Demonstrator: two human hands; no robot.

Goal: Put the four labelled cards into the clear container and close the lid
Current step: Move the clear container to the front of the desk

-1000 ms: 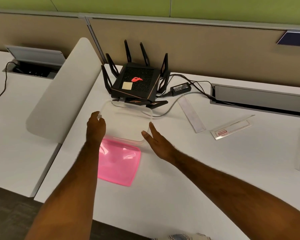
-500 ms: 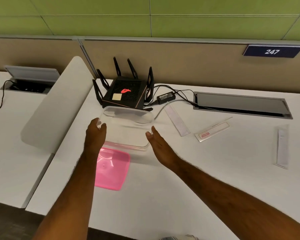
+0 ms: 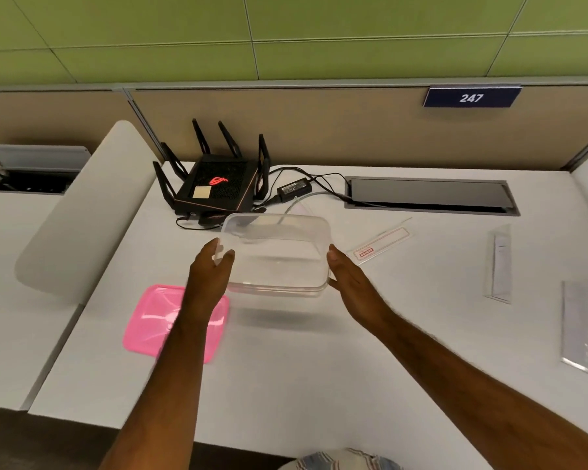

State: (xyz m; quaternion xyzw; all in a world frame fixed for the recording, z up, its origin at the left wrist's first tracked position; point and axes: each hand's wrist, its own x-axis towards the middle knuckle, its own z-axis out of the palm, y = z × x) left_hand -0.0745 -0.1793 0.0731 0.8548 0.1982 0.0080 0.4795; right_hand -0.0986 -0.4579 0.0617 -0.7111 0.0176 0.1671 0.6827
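Both hands (image 3: 211, 276) (image 3: 350, 283) hold clear container (image 3: 279, 262) above desk (image 3: 286, 385).

Router (image 3: 214, 188) blocks behind; bare desk (image 3: 286, 385) open in front.

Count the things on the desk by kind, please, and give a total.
Clear container: 1
Pink lid: 1
Cards in clear sleeves: 3 plainly visible
Black router: 1
Power adapter: 1
Total: 7
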